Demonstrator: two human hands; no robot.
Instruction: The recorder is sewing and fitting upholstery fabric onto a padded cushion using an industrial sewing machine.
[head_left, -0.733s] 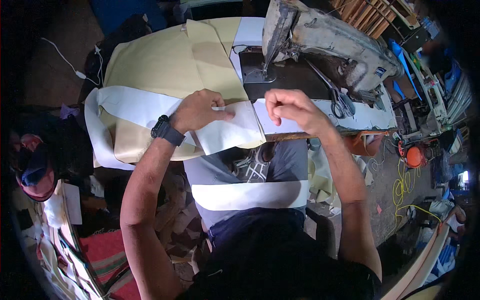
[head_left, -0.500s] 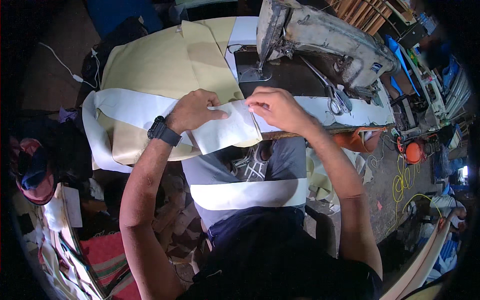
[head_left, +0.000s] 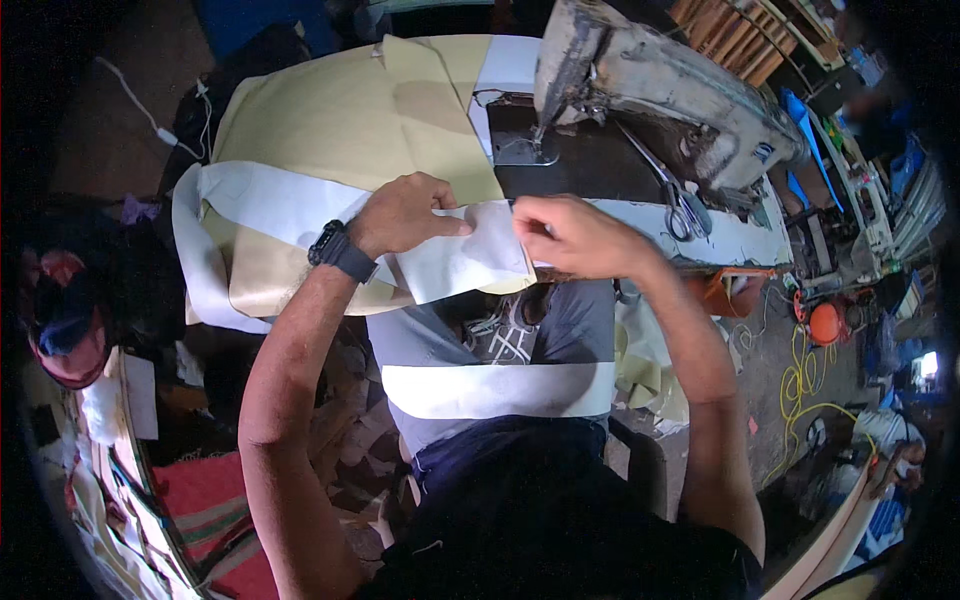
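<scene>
A white piece of sheet material [head_left: 455, 262], perhaps the pale backing of upholstery cloth, hangs over the table's near edge. My left hand [head_left: 400, 217], with a dark watch at its wrist, is closed on its left part, thumb laid on top and the other fingers curled. At the right edge of the piece, the fingertips of my right hand [head_left: 575, 238] are pinched together; that edge shows a thin layered line. Large beige panels [head_left: 300, 120] lie beyond my left hand, crossed by a long white strip [head_left: 270, 203]. Another white strip [head_left: 500, 390] rests across my lap.
An old sewing machine [head_left: 680, 95] stands at the far right of the table, its needle above a metal plate [head_left: 525, 152]. Scissors [head_left: 683, 208] lie beside it. Scraps [head_left: 650, 350] cover the floor to the right, near a yellow cable [head_left: 793, 400].
My right hand has turned and slid slightly right along the white piece's edge. My left hand keeps its hold, and the whole view has shifted a little.
</scene>
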